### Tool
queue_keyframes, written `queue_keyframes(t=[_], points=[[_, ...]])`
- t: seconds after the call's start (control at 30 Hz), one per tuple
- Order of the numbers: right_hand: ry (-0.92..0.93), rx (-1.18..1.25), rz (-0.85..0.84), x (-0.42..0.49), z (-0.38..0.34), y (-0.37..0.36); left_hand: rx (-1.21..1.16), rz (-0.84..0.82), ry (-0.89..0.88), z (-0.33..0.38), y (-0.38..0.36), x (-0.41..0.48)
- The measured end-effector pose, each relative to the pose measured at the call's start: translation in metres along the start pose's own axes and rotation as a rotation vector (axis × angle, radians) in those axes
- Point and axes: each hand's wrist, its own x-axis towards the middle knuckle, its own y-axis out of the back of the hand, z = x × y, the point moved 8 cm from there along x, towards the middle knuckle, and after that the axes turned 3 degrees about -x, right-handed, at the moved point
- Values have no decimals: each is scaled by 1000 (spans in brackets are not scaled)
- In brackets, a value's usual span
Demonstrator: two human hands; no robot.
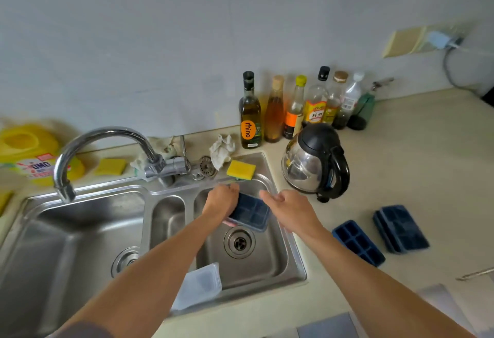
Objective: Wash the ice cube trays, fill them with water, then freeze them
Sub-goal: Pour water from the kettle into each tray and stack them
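Looks early in the washing stage, with filling and freezing wholly ahead. At the left of the frame, no water seen running from the tap (pixel 64 185), its spout turned over the large basin. Lower centre, a clear lid (pixel 200 284) resting on the front rim of the sink (pixel 296 254), probably taken off a tray. Centre of the frame, above the small right basin: left grip (pixel 222 201) curled round the far end of one dark blue ice cube tray (pixel 252 212), held tilted over the drain. Just right of it, right grip (pixel 291 210) loose and holding nothing, fingers stretched forward close beside the tray; touching or not, cannot tell. Above these, a yellow sponge (pixel 240 169) lying on the back rim, not in use. Further right on the bench (pixel 414 163), a kettle (pixel 315 161), then two more dark blue trays waiting: a bare tray (pixel 358 242) with compartments up, and a covered tray (pixel 401 228), lidded or stacked, hard to say. No suds, no water in any compartment seen. As for the held tray: two rows of square cells, dark and matt, paler rim at the near end, empty as far as can be made out
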Motion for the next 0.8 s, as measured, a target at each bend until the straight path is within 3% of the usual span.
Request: queue_keyframes(t=[0.13,0.37,0.8], points=[[21,-96,-50,4,-26,7,183,-42,-141,41,8,-20],[49,-173,-44,10,-42,5,-132,-22,-71,47,27,-29],[96,-255,18,44,-65,-7,-248,-114,-101,45,43,7]])
